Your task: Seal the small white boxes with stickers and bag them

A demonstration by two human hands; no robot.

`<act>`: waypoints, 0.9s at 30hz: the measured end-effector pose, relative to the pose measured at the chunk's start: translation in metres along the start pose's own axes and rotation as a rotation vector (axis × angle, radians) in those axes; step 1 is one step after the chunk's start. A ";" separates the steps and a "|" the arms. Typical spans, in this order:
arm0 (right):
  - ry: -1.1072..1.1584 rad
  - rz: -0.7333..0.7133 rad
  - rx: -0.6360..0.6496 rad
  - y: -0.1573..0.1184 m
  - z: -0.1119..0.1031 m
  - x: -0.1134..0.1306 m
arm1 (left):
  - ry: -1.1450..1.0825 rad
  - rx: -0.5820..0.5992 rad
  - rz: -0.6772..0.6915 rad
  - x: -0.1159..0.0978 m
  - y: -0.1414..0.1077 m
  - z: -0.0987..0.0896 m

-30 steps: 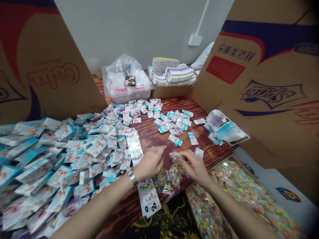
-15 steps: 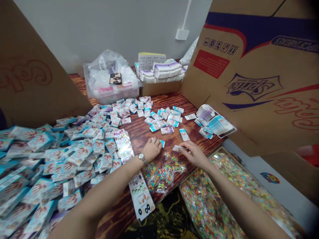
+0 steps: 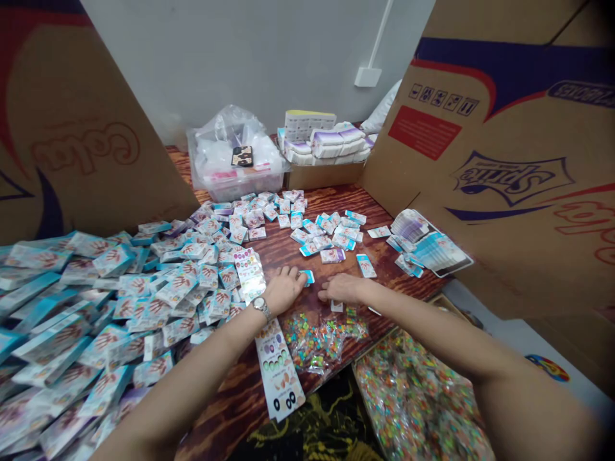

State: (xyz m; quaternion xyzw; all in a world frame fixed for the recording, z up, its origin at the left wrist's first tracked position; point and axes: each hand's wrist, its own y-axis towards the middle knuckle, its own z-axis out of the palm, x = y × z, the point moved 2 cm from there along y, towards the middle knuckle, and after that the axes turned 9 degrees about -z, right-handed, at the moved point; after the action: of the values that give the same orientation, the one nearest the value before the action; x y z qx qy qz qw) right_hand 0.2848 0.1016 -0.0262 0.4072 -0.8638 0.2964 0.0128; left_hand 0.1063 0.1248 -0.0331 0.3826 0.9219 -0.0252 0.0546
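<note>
My left hand, with a watch on the wrist, lies over a small blue-and-white box whose end shows past the fingertips; its fingers are bent and together. To the right, my right hand is held low with its fingers curled, just above a small white piece on the table. What its fingertips hold, if anything, is hidden. Clear packets of coloured candy lie below both hands. Sticker sheets run beneath my left wrist. One flat box rests beyond my right hand.
A large heap of boxes covers the table's left. Flat cartons are fanned out at the right. Cardboard panels flank both sides. A plastic tub and a carton stand behind. Candy packets fill a box below right.
My right hand has moved left, nearer my left hand, and the small white piece it held now shows beneath it. The whole view has shifted slightly.
</note>
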 end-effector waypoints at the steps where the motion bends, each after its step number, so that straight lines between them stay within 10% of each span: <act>1: 0.004 -0.004 0.012 0.001 0.001 -0.003 | -0.010 -0.013 -0.010 0.000 -0.005 -0.007; 7: 0.109 0.008 -0.027 -0.002 0.012 -0.022 | -0.252 -0.132 -0.059 0.004 -0.042 -0.042; 15: 0.401 0.186 -0.388 -0.011 0.030 -0.025 | -1.084 -0.132 -0.312 0.015 -0.096 -0.053; 27: 0.522 -0.042 -0.892 -0.022 -0.050 0.082 | -2.274 0.099 -0.599 -0.005 -0.140 -0.027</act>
State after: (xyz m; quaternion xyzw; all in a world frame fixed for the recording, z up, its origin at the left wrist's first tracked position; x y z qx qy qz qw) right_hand 0.2342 0.0598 0.0473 0.2919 -0.8658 -0.0093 0.4063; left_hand 0.0091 0.0248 -0.0047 -0.0901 0.3939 -0.3996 0.8228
